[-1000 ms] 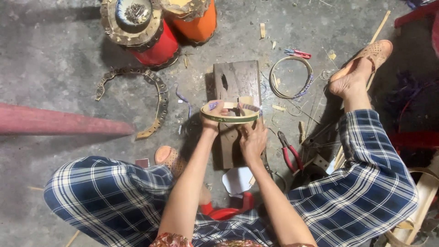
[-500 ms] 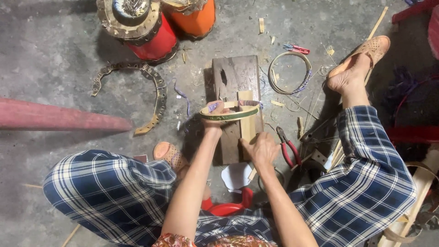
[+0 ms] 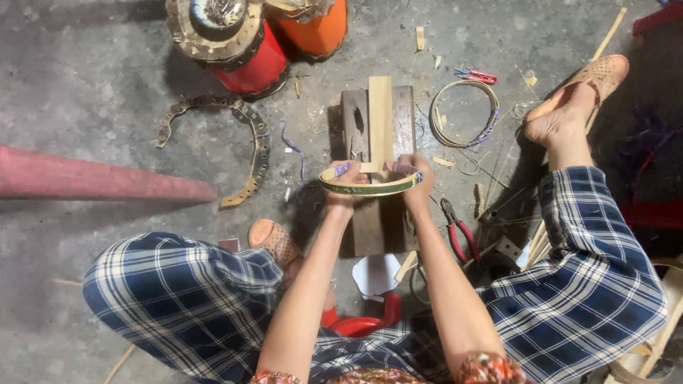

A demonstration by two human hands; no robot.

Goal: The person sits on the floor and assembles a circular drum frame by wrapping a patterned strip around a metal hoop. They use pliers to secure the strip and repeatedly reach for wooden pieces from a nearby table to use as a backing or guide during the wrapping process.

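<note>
Bamboo hoop [image 3: 370, 186] lies crosswise over the wooden block [image 3: 375, 178], left hand [image 3: 345, 183] and right hand [image 3: 418, 179] fingers pinching its two ends, equally near.

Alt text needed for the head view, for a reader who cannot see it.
Seen from above, a seated person's left hand and right hand hold a bamboo hoop over a wooden block on a concrete floor. Red pliers, a second hoop and two drum-shaped lanterns lie around.
</note>
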